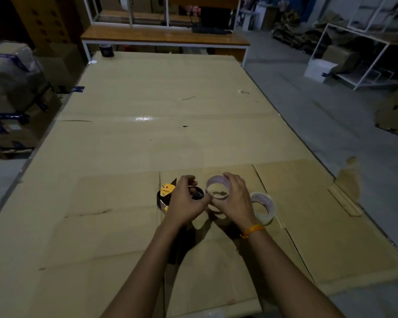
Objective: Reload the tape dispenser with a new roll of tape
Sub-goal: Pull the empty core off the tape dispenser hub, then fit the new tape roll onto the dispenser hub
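A black and yellow tape dispenser (166, 191) lies on the cardboard-covered table (147, 134) in front of me. My left hand (186, 200) grips it from the right side, over its black hub. My right hand (233, 198) holds a ring of tape (217, 187) just right of the dispenser, fingers wrapped around its outer rim. A second, clear roll of tape (263, 207) lies flat on the cardboard to the right of my right hand, partly hidden by my wrist.
A dark mug (106, 50) stands at the table's far left corner. Wrapped boxes (12, 92) are stacked to the left. A wooden bench (163, 36) stands beyond the table. White metal racks (354, 58) and loose cardboard (395, 115) are on the floor to the right.
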{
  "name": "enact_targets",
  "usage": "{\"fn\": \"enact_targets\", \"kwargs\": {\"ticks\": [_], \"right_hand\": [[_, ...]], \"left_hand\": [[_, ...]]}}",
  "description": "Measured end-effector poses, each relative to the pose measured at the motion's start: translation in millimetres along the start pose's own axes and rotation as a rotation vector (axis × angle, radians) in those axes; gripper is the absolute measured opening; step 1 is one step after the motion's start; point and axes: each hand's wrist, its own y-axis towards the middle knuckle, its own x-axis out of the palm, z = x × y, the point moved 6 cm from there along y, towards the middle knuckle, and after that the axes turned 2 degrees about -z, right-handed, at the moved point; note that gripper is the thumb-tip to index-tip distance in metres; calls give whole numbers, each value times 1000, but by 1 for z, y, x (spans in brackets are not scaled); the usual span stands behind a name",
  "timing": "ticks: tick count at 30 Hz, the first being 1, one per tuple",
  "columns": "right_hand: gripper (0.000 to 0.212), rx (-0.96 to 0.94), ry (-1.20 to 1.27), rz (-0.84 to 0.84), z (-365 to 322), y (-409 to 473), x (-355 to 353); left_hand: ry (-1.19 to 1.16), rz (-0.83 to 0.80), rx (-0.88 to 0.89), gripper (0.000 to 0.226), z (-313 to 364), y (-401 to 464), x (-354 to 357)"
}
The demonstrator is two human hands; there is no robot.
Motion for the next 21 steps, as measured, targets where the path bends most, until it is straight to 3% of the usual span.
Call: {"fn": "enact_targets", "kwargs": {"ticks": [6,12,21], "right_hand": [[94,146,-121,-102,22,5,2],[112,147,-166,-212,23,-1,-7],[141,240,-341,-244,66,-22,-61]], "left_hand": [[-30,90,62,38,-21,-29,-8],[-3,13,118,41,-38,-44,-9],[128,49,243,34,-46,-47,-27]]}}
